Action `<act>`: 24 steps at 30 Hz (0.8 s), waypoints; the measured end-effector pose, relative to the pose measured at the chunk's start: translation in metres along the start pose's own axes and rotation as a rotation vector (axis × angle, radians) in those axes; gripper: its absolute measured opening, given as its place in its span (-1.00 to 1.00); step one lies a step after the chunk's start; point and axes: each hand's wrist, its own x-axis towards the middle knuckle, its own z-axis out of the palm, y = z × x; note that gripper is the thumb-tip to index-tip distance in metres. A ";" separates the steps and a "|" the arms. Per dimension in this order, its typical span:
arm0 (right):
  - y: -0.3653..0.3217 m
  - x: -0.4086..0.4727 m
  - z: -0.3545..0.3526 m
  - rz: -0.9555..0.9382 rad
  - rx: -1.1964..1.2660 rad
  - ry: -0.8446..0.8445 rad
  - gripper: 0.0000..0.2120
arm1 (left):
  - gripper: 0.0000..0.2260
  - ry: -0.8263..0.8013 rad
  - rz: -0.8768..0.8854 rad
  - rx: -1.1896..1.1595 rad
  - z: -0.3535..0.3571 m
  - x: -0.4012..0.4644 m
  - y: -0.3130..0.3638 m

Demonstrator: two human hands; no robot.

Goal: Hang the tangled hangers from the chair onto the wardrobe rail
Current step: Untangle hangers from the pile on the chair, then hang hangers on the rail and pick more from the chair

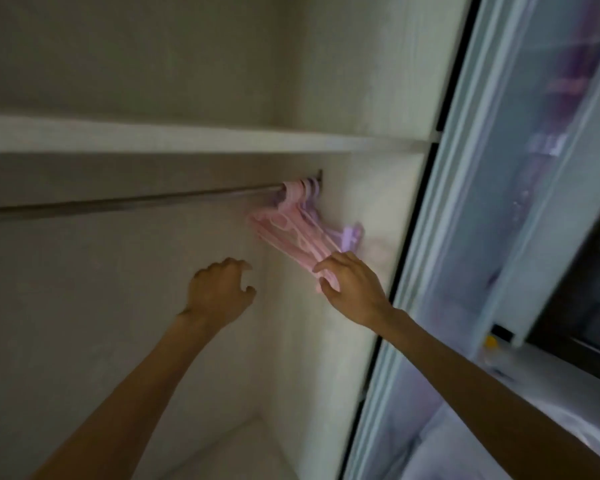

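Observation:
Several pink and lilac plastic hangers (pixel 291 230) hang bunched at the right end of the metal wardrobe rail (pixel 125 202), pressed close to the side wall. My right hand (pixel 350 289) is at the lower ends of the pink hangers, its fingers and thumb touching them; the blur hides whether they close round them. My left hand (pixel 219 292) hovers below the rail, left of the hangers, with loosely curled fingers and nothing in it. The chair is out of view.
A white shelf (pixel 187 136) runs just above the rail. The wardrobe side wall (pixel 361 209) is right behind the hangers. A sliding door frame (pixel 440 237) stands to the right, with a glossy panel beyond. The rail left of the hangers is bare.

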 end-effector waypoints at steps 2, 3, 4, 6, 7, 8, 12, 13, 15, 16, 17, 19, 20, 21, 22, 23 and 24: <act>-0.001 -0.049 -0.010 0.178 0.080 -0.108 -0.85 | -0.68 -0.127 -0.016 -0.131 0.028 -0.023 0.022; -0.001 -0.070 -0.013 0.249 0.093 -0.176 -0.84 | -0.73 -0.177 -0.014 -0.174 0.041 -0.034 0.029; 0.001 -0.093 -0.015 0.327 0.095 -0.233 -0.84 | -0.76 -0.248 0.003 -0.201 0.057 -0.045 0.036; 0.016 -0.148 -0.021 0.497 0.123 -0.301 -0.85 | -0.80 -0.384 0.036 -0.242 0.091 -0.068 0.059; 0.019 -0.163 -0.019 0.545 0.156 -0.339 -0.85 | -0.80 -0.427 0.025 -0.269 0.101 -0.074 0.060; 0.024 -0.182 -0.019 0.608 0.191 -0.396 -0.85 | -0.81 -0.476 0.029 -0.286 0.112 -0.081 0.065; 0.056 -0.267 -0.034 0.850 0.236 -0.542 -0.84 | -0.78 -0.736 0.091 -0.330 0.175 -0.109 0.106; 0.065 -0.287 -0.037 0.912 0.243 -0.561 -0.84 | -0.76 -0.784 0.106 -0.341 0.189 -0.117 0.117; 0.085 -0.333 -0.042 1.013 0.240 -0.635 -0.83 | -0.77 -0.893 0.129 -0.362 0.223 -0.131 0.143; 0.093 -0.352 -0.044 1.055 0.239 -0.676 -0.82 | -0.79 -0.943 0.117 -0.371 0.235 -0.137 0.153; 0.105 -0.371 -0.047 1.103 0.247 -0.704 -0.81 | -0.82 -0.990 0.096 -0.374 0.250 -0.142 0.165; 0.127 -0.407 -0.054 1.192 0.286 -0.743 -0.80 | -0.76 -1.064 0.062 -0.404 0.281 -0.151 0.188; 0.144 -0.426 -0.060 1.232 0.286 -0.770 -0.79 | -0.68 -1.093 0.043 -0.430 0.301 -0.154 0.205; 0.156 -0.442 -0.063 1.261 0.291 -0.788 -0.78 | -0.66 -1.116 0.005 -0.447 0.312 -0.157 0.218; 0.171 -0.458 -0.067 1.290 0.305 -0.793 -0.79 | -0.71 -1.138 -0.037 -0.464 0.326 -0.159 0.234; 0.185 -0.473 -0.069 1.316 0.327 -0.792 -0.80 | -0.78 -1.165 -0.084 -0.474 0.340 -0.161 0.246; 0.203 -0.490 -0.069 1.333 0.332 -0.806 -0.80 | -0.81 -1.208 -0.146 -0.485 0.357 -0.163 0.261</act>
